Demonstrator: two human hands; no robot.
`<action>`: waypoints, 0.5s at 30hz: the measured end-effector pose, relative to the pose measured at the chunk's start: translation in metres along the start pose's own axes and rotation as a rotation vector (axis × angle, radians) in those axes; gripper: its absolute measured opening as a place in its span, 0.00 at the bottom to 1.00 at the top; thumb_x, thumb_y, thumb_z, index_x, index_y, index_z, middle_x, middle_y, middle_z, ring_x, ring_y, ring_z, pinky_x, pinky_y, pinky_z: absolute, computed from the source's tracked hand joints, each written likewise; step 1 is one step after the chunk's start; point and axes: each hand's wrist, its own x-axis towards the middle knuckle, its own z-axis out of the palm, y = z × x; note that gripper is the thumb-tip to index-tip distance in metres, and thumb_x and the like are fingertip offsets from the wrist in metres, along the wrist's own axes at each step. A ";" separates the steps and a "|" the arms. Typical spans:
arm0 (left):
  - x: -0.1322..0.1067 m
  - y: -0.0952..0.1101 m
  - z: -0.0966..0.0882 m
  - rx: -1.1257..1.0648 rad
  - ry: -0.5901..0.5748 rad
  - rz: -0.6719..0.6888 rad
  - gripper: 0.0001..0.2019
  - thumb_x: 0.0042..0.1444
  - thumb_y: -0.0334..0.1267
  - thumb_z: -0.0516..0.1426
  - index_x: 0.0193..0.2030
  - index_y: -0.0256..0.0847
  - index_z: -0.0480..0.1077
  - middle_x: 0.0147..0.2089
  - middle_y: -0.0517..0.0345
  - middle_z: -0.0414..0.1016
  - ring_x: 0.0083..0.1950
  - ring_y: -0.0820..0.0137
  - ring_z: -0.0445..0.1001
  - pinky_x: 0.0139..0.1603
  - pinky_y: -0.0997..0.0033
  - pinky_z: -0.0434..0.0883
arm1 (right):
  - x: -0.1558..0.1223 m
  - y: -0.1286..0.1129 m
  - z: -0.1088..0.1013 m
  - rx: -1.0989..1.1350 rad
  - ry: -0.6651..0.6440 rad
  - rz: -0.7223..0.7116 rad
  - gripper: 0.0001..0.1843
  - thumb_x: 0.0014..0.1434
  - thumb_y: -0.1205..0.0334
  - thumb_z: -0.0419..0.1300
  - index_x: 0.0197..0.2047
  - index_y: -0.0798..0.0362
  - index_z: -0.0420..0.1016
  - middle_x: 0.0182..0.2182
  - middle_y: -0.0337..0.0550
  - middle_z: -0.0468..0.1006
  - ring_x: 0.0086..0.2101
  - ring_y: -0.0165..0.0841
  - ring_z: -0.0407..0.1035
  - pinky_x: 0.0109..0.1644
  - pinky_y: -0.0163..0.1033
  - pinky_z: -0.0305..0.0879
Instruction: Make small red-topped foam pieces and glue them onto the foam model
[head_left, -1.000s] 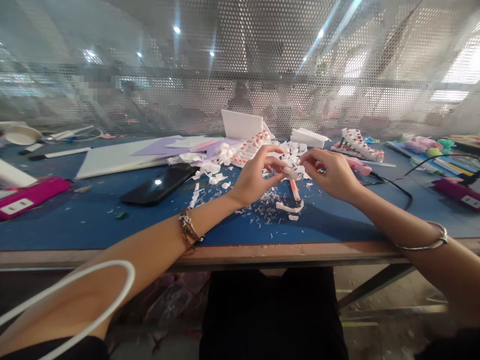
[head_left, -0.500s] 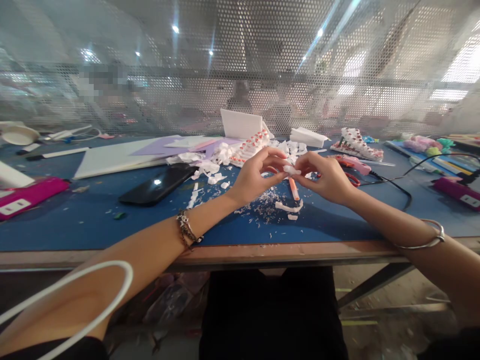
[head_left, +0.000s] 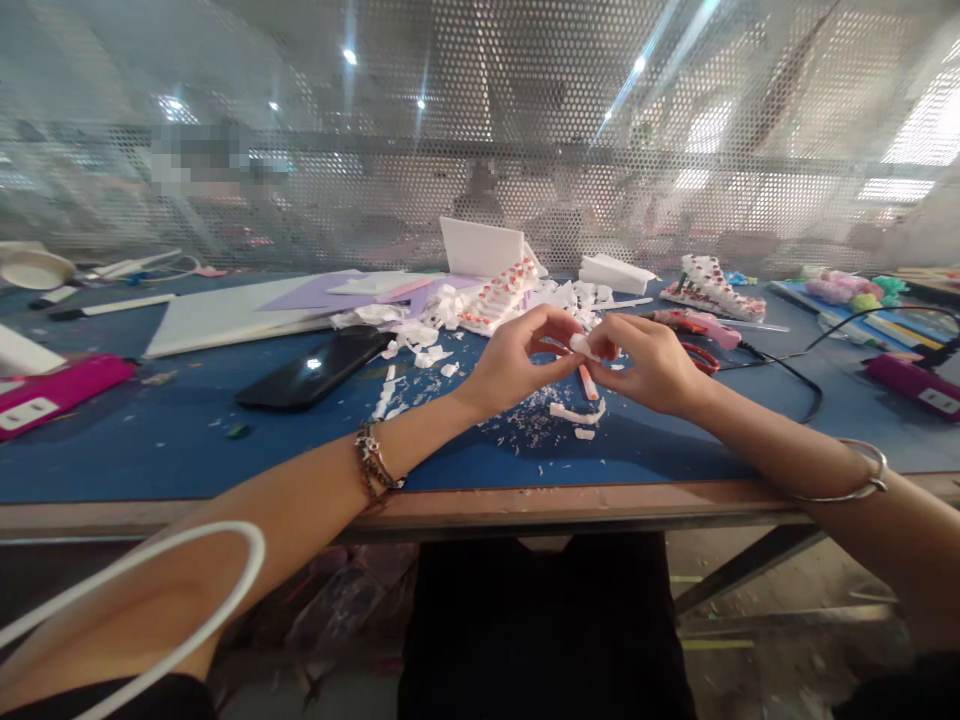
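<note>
My left hand point(head_left: 517, 362) and my right hand point(head_left: 649, 362) meet above the blue table point(head_left: 187, 450), both pinching one small white piece point(head_left: 580, 346) between thumb and fingertips. Just under the hands an orange-and-white stick point(head_left: 587, 382) lies on the table among white strips and shavings point(head_left: 574, 415). A bracelet sits on each wrist.
A black phone point(head_left: 315, 368) lies left of the hands. Behind are white and lilac sheets point(head_left: 247, 310), a heap of white cut pieces point(head_left: 435, 315), a pink glue gun point(head_left: 701, 325) with a black cable, red-handled scissors, pink boxes at both sides, and a perforated screen.
My hands have drawn closer together and a little lower. The right hand's fingers have closed onto the white piece that the left hand held.
</note>
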 end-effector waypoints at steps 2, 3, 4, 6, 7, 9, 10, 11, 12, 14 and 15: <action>0.000 0.001 0.000 -0.036 0.008 -0.012 0.13 0.49 0.41 0.58 0.39 0.37 0.65 0.37 0.55 0.71 0.39 0.74 0.72 0.42 0.72 0.73 | 0.000 -0.001 0.000 0.003 0.001 0.004 0.04 0.51 0.65 0.55 0.29 0.53 0.61 0.24 0.36 0.67 0.25 0.24 0.61 0.28 0.30 0.54; 0.000 0.001 0.000 -0.055 0.014 -0.014 0.13 0.49 0.41 0.58 0.39 0.37 0.65 0.37 0.55 0.71 0.38 0.74 0.72 0.42 0.73 0.73 | 0.000 -0.001 0.000 0.004 0.003 0.005 0.04 0.51 0.65 0.55 0.29 0.53 0.61 0.24 0.36 0.67 0.25 0.24 0.60 0.28 0.30 0.54; 0.000 0.001 0.000 -0.070 0.018 -0.015 0.12 0.49 0.40 0.59 0.38 0.37 0.66 0.36 0.56 0.71 0.38 0.75 0.72 0.41 0.73 0.73 | 0.000 -0.002 0.000 0.005 0.005 0.003 0.04 0.51 0.65 0.55 0.28 0.53 0.61 0.24 0.35 0.67 0.25 0.23 0.60 0.28 0.30 0.54; 0.001 0.002 0.001 -0.086 0.023 -0.012 0.12 0.49 0.40 0.59 0.38 0.37 0.66 0.36 0.57 0.71 0.37 0.75 0.72 0.41 0.74 0.73 | 0.001 -0.003 0.000 0.007 0.010 -0.005 0.05 0.52 0.65 0.55 0.28 0.53 0.61 0.23 0.35 0.67 0.25 0.23 0.60 0.28 0.29 0.54; 0.001 0.002 0.001 -0.086 0.025 -0.012 0.12 0.48 0.40 0.59 0.38 0.37 0.66 0.35 0.57 0.71 0.36 0.76 0.72 0.40 0.74 0.73 | 0.001 -0.003 0.000 0.009 0.015 -0.010 0.05 0.52 0.64 0.55 0.28 0.54 0.61 0.23 0.35 0.67 0.24 0.23 0.60 0.28 0.29 0.54; 0.001 0.001 0.000 -0.078 0.029 -0.013 0.12 0.48 0.40 0.59 0.37 0.37 0.66 0.35 0.57 0.71 0.36 0.76 0.72 0.40 0.73 0.74 | 0.001 -0.004 -0.001 0.010 0.020 -0.013 0.06 0.53 0.64 0.55 0.28 0.54 0.61 0.23 0.35 0.67 0.24 0.22 0.60 0.28 0.29 0.54; 0.001 0.001 0.000 -0.075 0.029 -0.013 0.12 0.48 0.41 0.59 0.37 0.37 0.66 0.35 0.57 0.71 0.36 0.76 0.72 0.40 0.73 0.74 | 0.001 -0.004 -0.001 0.010 0.022 -0.011 0.06 0.53 0.63 0.55 0.28 0.54 0.61 0.23 0.35 0.67 0.24 0.22 0.60 0.28 0.29 0.54; 0.001 0.001 0.000 -0.075 0.029 -0.016 0.12 0.48 0.41 0.59 0.37 0.37 0.66 0.35 0.57 0.71 0.36 0.76 0.72 0.40 0.73 0.74 | 0.001 -0.004 -0.001 0.011 0.021 -0.009 0.06 0.54 0.62 0.55 0.28 0.54 0.61 0.23 0.35 0.67 0.24 0.22 0.60 0.28 0.29 0.54; 0.001 0.001 0.000 -0.079 0.025 -0.022 0.12 0.48 0.41 0.59 0.37 0.37 0.66 0.35 0.57 0.71 0.36 0.76 0.72 0.40 0.73 0.74 | 0.001 -0.004 -0.001 0.013 0.018 -0.008 0.07 0.54 0.62 0.55 0.28 0.54 0.61 0.23 0.35 0.67 0.24 0.23 0.61 0.28 0.29 0.55; 0.001 0.000 0.000 -0.100 0.015 -0.041 0.13 0.48 0.42 0.59 0.38 0.37 0.67 0.36 0.56 0.71 0.36 0.75 0.72 0.40 0.73 0.74 | 0.001 -0.004 -0.001 0.018 0.013 -0.011 0.07 0.55 0.61 0.54 0.28 0.54 0.62 0.23 0.35 0.67 0.24 0.23 0.61 0.28 0.29 0.55; 0.001 0.001 0.000 -0.117 0.010 -0.054 0.13 0.48 0.42 0.59 0.38 0.37 0.67 0.36 0.56 0.72 0.36 0.75 0.73 0.40 0.73 0.74 | 0.001 -0.005 -0.001 0.020 0.009 -0.014 0.07 0.56 0.60 0.54 0.29 0.54 0.62 0.23 0.36 0.67 0.24 0.23 0.61 0.28 0.29 0.55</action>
